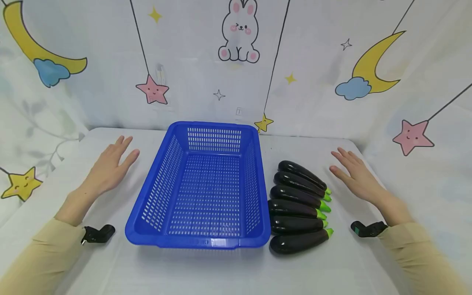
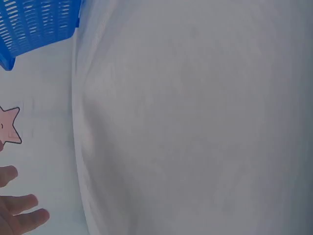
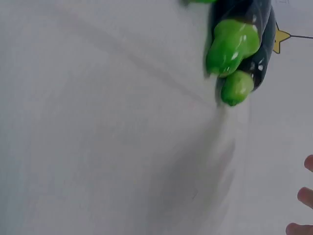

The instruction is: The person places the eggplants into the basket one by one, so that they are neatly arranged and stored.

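Note:
A blue plastic basket [image 1: 197,242] with slotted walls stands in the middle of the table, with nothing inside. Along its right side lie several dark eggplants [image 1: 295,209] in a column, their green stem ends pointing right. My left hand [image 1: 109,166] is held to the left of the basket, fingers extended and thumb apart, holding nothing. On the far side, my right hand [image 1: 355,174] hovers right of the eggplants with its fingers spread and bare. Green stem ends [image 3: 234,46] show at the top of the right wrist view, fingertips at its right edge.
A white cloth covers the table [image 1: 236,270]. Behind it hangs a white curtain [image 1: 199,73] printed with moons, stars and a rabbit. Each wrist carries a small black device, one on the left [image 1: 98,234] and one on the right [image 1: 368,229].

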Demonstrator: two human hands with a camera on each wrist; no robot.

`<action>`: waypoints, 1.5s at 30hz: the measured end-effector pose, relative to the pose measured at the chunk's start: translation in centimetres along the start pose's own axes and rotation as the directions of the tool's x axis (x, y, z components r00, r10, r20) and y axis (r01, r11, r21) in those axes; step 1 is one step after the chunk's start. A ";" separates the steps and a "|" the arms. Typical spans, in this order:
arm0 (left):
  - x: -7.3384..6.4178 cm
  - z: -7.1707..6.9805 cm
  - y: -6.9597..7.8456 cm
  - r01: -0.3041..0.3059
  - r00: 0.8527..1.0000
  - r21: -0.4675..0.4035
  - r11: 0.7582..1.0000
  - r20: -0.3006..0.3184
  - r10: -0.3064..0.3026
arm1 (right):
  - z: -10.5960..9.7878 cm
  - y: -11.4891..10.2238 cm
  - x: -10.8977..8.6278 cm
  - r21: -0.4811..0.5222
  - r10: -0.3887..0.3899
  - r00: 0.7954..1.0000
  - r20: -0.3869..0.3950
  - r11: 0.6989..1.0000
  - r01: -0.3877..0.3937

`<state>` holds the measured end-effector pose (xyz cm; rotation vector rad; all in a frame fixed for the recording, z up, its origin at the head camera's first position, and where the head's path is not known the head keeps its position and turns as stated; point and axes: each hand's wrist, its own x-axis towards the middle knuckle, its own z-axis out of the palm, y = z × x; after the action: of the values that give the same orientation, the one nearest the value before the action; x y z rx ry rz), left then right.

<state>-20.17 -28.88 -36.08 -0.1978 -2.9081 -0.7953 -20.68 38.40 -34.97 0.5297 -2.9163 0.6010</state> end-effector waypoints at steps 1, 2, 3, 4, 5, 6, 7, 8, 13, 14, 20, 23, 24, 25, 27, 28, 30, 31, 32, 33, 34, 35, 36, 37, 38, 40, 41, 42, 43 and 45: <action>0.1 0.2 0.1 0.009 1.000 -0.056 0.998 0.021 -0.008 | 0.1 -0.4 0.3 0.017 -0.006 1.000 0.002 1.000 0.006; 0.1 0.4 0.3 0.016 0.999 -0.112 0.994 0.041 -0.012 | 0.1 -0.8 0.5 0.029 -0.007 1.000 0.007 1.000 0.007; 0.1 0.6 0.5 0.021 0.998 -0.169 0.985 0.061 -0.010 | 0.2 -1.2 0.8 0.038 -0.009 1.000 0.012 0.999 0.009; 0.1 0.8 0.7 0.022 0.997 -0.233 0.972 0.082 -0.003 | 0.2 -1.6 1.1 0.041 -0.009 1.000 0.020 0.999 0.008; 0.1 1.1 0.8 0.025 0.994 -0.297 0.955 0.106 0.006 | 0.2 -2.0 1.4 0.042 -0.009 1.000 0.026 0.999 0.007; 0.1 1.4 1.0 0.027 0.992 -0.363 0.931 0.126 0.021 | 0.3 -2.3 1.7 0.044 -0.006 0.999 0.034 0.999 0.005; 0.0 1.7 1.2 0.025 0.989 -0.429 0.903 0.143 0.040 | 0.3 -2.7 2.0 0.047 -0.004 0.999 0.043 0.999 0.002; 0.0 2.0 1.4 0.023 0.985 -0.492 0.870 0.160 0.065 | 0.3 -3.0 2.3 0.050 -0.001 0.999 0.053 0.999 -0.001; -0.4 3.4 1.9 0.068 0.959 -0.715 0.696 0.240 0.152 | 0.8 -4.1 3.6 0.083 0.002 0.995 0.096 0.997 -0.010; -0.5 3.7 1.9 0.083 0.953 -0.748 0.658 0.252 0.167 | 0.9 -4.3 3.8 0.091 0.001 0.995 0.102 0.996 -0.011; -1.0 5.1 1.9 0.168 0.918 -0.976 0.141 0.207 0.339 | 1.5 -4.3 4.1 0.132 -0.046 0.993 0.108 0.991 0.031; -1.2 5.7 1.7 0.250 0.883 -0.943 -0.219 0.130 0.450 | 1.6 -4.1 4.2 0.164 -0.077 0.990 0.115 0.985 0.058; -1.3 5.8 1.6 0.281 0.873 -0.910 -0.304 0.111 0.476 | 1.5 -4.1 4.2 0.175 -0.083 0.989 0.121 0.983 0.061; -1.4 5.9 1.5 0.308 0.862 -0.881 -0.358 0.099 0.497 | 1.5 -4.1 4.2 0.184 -0.087 0.988 0.126 0.981 0.063; -1.5 6.0 1.5 0.334 0.851 -0.859 -0.388 0.097 0.517 | 1.4 -4.0 4.1 0.200 -0.087 0.986 0.139 0.978 0.058; -1.5 6.0 1.5 0.342 0.846 -0.859 -0.381 0.106 0.522 | 1.4 -4.0 4.1 0.204 -0.085 0.985 0.149 0.977 0.053; -1.6 6.0 1.7 0.349 0.842 -0.873 -0.341 0.132 0.523 | 1.4 -3.9 4.0 0.212 -0.084 0.983 0.165 0.976 0.048; -1.7 6.0 1.8 0.347 0.840 -0.885 -0.310 0.146 0.523 | 1.4 -3.9 4.0 0.217 -0.084 0.981 0.172 0.975 0.046; -1.7 5.9 1.9 0.345 0.838 -0.894 -0.284 0.157 0.522 | 1.5 -3.9 4.0 0.221 -0.085 0.980 0.178 0.974 0.044; -1.7 5.9 2.0 0.339 0.838 -0.904 -0.261 0.165 0.520 | 1.5 -3.9 4.0 0.225 -0.088 0.979 0.184 0.973 0.045; -1.8 5.9 2.1 0.338 0.836 -0.909 -0.245 0.170 0.522 | 1.5 -4.0 4.0 0.231 -0.090 0.978 0.189 0.972 0.045; -1.8 5.8 2.3 0.333 0.836 -0.915 -0.230 0.174 0.520 | 1.5 -4.0 4.0 0.235 -0.093 0.977 0.192 0.971 0.046; -1.9 5.8 2.4 0.333 0.834 -0.918 -0.217 0.179 0.522 | 1.6 -4.1 4.0 0.238 -0.098 0.976 0.195 0.970 0.050; -1.9 5.7 2.4 0.337 0.828 -0.918 -0.209 0.184 0.529 | 1.6 -4.1 4.0 0.240 -0.105 0.975 0.196 0.969 0.056; -2.0 5.7 2.5 0.343 0.822 -0.918 -0.199 0.191 0.536 | 1.6 -4.2 4.0 0.243 -0.110 0.974 0.198 0.968 0.060; -2.1 5.6 2.6 0.359 0.808 -0.918 -0.169 0.215 0.548 | 1.5 -4.2 4.0 0.241 -0.125 0.971 0.205 0.968 0.074; -2.1 5.6 2.6 0.369 0.799 -0.917 -0.155 0.227 0.557 | 1.6 -4.2 4.0 0.234 -0.137 0.969 0.207 0.968 0.086; -2.1 5.6 2.6 0.376 0.791 -0.916 -0.141 0.238 0.564 | 1.5 -4.1 4.1 0.231 -0.144 0.967 0.209 0.968 0.094; -2.1 5.6 2.6 0.383 0.785 -0.914 -0.135 0.245 0.570 | 1.5 -4.1 4.1 0.229 -0.149 0.966 0.213 0.968 0.099; -2.0 5.7 2.5 0.389 0.781 -0.913 -0.127 0.253 0.571 | 1.5 -3.9 4.1 0.222 -0.157 0.963 0.218 0.969 0.108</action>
<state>-18.26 -24.06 -40.00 -0.9568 -1.4675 -3.3218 -23.17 33.13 -34.18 0.8715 -3.0163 0.8886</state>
